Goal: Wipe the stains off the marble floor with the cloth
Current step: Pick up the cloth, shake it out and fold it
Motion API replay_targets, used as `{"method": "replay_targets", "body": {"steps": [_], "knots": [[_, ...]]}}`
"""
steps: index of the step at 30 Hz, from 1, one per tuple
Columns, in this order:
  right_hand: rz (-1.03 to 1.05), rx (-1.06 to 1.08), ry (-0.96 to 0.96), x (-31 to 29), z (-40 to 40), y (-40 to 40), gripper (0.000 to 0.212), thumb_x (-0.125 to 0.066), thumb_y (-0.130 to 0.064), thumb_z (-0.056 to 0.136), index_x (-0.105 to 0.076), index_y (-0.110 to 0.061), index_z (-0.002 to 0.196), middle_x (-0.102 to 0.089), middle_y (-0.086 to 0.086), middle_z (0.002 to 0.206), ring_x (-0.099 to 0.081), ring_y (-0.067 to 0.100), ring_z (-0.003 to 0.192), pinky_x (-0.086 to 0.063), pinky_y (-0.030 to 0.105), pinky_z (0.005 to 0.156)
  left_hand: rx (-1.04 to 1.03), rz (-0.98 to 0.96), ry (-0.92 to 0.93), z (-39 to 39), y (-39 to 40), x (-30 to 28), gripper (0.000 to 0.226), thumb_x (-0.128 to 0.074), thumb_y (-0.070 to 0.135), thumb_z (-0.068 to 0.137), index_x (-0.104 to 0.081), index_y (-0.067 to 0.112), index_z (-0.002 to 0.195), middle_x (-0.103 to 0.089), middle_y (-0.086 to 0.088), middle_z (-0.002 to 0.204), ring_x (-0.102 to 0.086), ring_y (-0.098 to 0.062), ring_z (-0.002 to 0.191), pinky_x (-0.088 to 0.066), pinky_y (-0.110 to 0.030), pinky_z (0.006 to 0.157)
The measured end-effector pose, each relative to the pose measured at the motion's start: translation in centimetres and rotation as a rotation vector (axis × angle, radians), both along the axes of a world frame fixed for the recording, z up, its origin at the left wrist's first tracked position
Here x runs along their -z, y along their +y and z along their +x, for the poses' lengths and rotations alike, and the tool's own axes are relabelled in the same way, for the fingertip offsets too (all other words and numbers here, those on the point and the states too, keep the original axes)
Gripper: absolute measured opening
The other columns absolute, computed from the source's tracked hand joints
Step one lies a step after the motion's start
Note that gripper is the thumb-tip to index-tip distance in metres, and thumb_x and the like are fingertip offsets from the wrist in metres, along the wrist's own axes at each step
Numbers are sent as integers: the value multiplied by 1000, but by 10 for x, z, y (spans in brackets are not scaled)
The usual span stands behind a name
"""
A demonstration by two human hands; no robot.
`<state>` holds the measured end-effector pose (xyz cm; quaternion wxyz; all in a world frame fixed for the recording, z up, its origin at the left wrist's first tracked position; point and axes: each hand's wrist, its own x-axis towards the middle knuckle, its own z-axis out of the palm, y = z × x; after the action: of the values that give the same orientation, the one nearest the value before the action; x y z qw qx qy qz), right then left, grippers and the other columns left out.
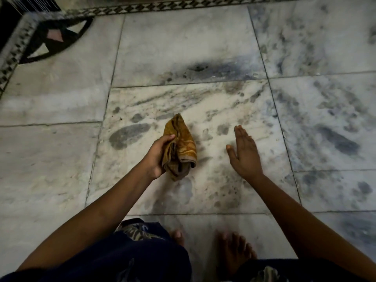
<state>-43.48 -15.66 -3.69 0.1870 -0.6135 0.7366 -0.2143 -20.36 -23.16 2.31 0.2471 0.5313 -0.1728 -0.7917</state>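
Two hands are over the stained marble floor (pixel 203 110). I see the left hand (pixel 157 156) gripping the cloth (pixel 180 148). The right hand (pixel 245 152) is flat, fingers straight, holding nothing.

Patterned black-and-white border strip (pixel 142 8) along the far edge; dark inlay motif (pixel 53 39), perhaps floral, at far left; bare feet (pixel 234 251) below.

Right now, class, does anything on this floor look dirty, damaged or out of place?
Yes. The white marble floor carries grey smudges, one an oval patch left of the bunched mustard-yellow cloth, and a dark sooty streak further ahead. No tile looks cracked.
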Motion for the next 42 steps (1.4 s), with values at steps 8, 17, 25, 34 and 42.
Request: {"method": "replay_targets", "body": {"steps": [8,17,25,34,42], "knots": [[-109,26,-232,-25,18,-47,64,-40,-36,91,-22,-9,147,-27,8,152,-25,18,139,-20,26,110,-115,12,16,-4,-51,-7,32,-45,30,93,-64,9,107,-70,-11,97,-64,-27,91,-49,-39,87],[-69,-25,-204,-58,7,-120,58,-39,-31,93,-27,-8,145,-31,7,150,-26,11,136,-21,22,109,-195,84,72,-22,-122,-34,31,-39,29,95,-62,10,107,-73,-10,84,-71,-24,73,-49,-38,76],[-57,19,-241,-243,19,-169,60,-37,-36,92,-27,-9,146,-35,10,149,-34,26,136,-28,34,108,-228,41,140,-10,-160,-217,32,-35,30,97,-61,14,105,-73,-8,85,-72,-23,73,-59,-34,61],[-163,-16,-400,-517,42,-163,58,-42,-32,93,-23,-19,146,-30,-10,146,-29,8,133,-29,28,109,-265,-97,156,9,-150,-481,32,-36,30,95,-61,14,108,-72,-8,90,-70,-24,80,-49,-39,82],[-250,-70,-423,-755,43,-129,55,-42,-30,95,-26,-14,146,-34,2,149,-31,15,136,-28,25,108,-295,-202,152,16,-106,-719,42,-38,33,96,-74,14,87,-73,-9,83,-71,-23,72,-48,-38,76]]}}
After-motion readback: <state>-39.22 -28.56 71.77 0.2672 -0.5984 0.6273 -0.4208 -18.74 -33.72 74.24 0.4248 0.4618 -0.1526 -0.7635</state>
